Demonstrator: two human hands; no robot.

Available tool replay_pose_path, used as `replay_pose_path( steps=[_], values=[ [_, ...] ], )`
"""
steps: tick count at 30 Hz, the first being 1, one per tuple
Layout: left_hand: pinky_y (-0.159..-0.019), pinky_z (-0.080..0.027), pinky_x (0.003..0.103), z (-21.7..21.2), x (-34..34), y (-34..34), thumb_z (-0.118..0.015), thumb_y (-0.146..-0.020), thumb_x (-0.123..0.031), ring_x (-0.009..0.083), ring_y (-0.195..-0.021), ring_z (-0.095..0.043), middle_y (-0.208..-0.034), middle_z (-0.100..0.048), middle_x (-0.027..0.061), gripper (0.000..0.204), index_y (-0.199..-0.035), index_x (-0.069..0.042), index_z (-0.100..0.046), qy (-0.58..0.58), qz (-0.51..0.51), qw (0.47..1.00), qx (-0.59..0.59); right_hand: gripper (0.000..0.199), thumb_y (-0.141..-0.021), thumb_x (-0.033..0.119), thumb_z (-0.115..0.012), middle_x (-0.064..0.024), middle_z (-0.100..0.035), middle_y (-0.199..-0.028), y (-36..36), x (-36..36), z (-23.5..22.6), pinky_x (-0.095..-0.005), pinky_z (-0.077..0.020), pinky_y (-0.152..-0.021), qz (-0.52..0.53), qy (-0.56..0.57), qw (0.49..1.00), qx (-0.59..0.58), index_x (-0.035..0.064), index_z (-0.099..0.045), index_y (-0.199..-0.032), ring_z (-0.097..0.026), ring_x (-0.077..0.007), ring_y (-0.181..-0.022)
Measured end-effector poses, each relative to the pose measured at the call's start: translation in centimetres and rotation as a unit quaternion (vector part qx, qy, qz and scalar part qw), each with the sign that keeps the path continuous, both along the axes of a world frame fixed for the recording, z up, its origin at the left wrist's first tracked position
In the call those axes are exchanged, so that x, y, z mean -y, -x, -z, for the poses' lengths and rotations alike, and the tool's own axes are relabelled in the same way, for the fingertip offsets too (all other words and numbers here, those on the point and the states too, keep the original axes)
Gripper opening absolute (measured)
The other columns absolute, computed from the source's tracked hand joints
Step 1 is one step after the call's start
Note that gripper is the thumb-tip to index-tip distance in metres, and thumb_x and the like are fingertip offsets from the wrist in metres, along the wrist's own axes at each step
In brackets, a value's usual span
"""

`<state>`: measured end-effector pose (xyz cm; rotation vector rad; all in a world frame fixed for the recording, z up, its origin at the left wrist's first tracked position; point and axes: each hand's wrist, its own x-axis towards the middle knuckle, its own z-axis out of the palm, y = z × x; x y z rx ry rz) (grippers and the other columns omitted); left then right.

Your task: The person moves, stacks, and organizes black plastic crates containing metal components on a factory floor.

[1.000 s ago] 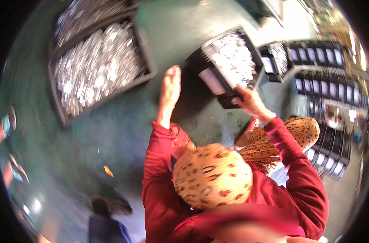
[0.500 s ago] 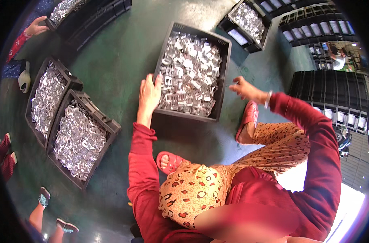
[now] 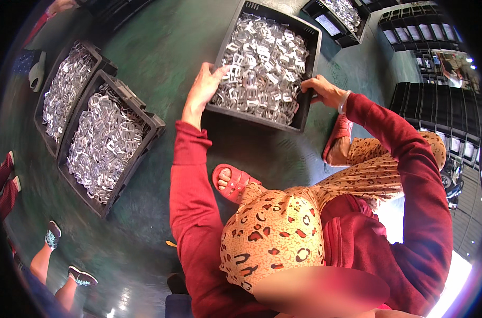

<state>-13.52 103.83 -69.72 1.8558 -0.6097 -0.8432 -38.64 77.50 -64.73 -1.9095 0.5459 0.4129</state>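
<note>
A black plastic crate full of small shiny metal buckles is in front of me, beyond my feet. My left hand grips its left rim, with the thumb over the edge at the buckles. At the opposite side, my right hand is closed on the right rim, thumb and fingers around the edge. Part of the right fingers is hidden by the crate wall and the hand itself. Whether the crate touches the floor I cannot tell.
To the left, two more black crates of buckles lie side by side. Another filled crate is at the far right, near stacked black crates. Other people's feet show at lower left, and a person's hand at upper left.
My right hand has come from free air beside the crate to grip its right rim. The left hand keeps its hold. The crate sits higher and further right in the view.
</note>
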Motion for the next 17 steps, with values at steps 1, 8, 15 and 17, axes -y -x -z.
replay_pose_path(
  steps=[1, 8, 15, 17],
  values=[
    [-0.092, -0.038, 0.04, 0.2, -1.2, 0.7, -0.053, -0.08, -0.056, 0.0358, -0.11, -0.049, -0.115, -0.05, 0.0295, 0.074, -0.114, 0.009, -0.042, -0.001, 0.004, 1.0, -0.002, 0.031, -0.07, 0.016, -0.064, -0.0067, -0.055, -0.09, 0.2, -0.6, 0.0, -0.0381, -0.0544, -0.071, 0.05, -0.064, 0.995, -0.058, 0.0037, -0.053, -0.096, -0.06, -0.0193, -0.088],
    [-0.087, -0.037, 0.033, -1.6, -6.6, 5.6, -0.055, -0.08, -0.042, 0.0232, -0.099, -0.047, -0.109, -0.049, 0.0194, 0.065, -0.119, 0.008, -0.039, 0.02, -0.023, 0.999, -0.029, 0.016, -0.07, 0.015, -0.063, -0.0079, -0.06, -0.078, -0.5, -6.8, -3.9, -0.0385, -0.0548, -0.069, 0.235, -0.121, 0.943, -0.203, 0.0008, -0.059, -0.077, -0.062, -0.0196, -0.075],
    [-0.097, -0.033, 0.034, -0.2, -9.2, 9.0, -0.049, -0.063, -0.001, 0.0279, -0.107, -0.047, -0.111, -0.048, 0.0182, 0.057, -0.119, 0.006, -0.042, 0.096, -0.093, 0.983, -0.123, 0.014, -0.067, 0.012, -0.063, -0.0093, -0.059, -0.081, -1.4, -7.3, -5.4, -0.0394, -0.0548, -0.067, 0.272, -0.09, 0.932, -0.22, 0.0, -0.058, -0.073, -0.061, -0.0225, -0.076],
    [-0.098, -0.033, 0.034, -0.6, -9.4, 9.6, -0.05, -0.062, 0.0, 0.0274, -0.108, -0.047, -0.112, -0.048, 0.0179, 0.057, -0.119, 0.006, -0.042, 0.103, -0.099, 0.982, -0.122, 0.04, -0.067, 0.01, -0.059, -0.0101, -0.058, -0.096, -1.4, -5.7, -4.8, -0.0439, -0.0545, -0.066, 0.193, -0.038, 0.953, -0.23, 0.0029, -0.049, -0.106, -0.061, -0.0289, -0.081]
  ],
)
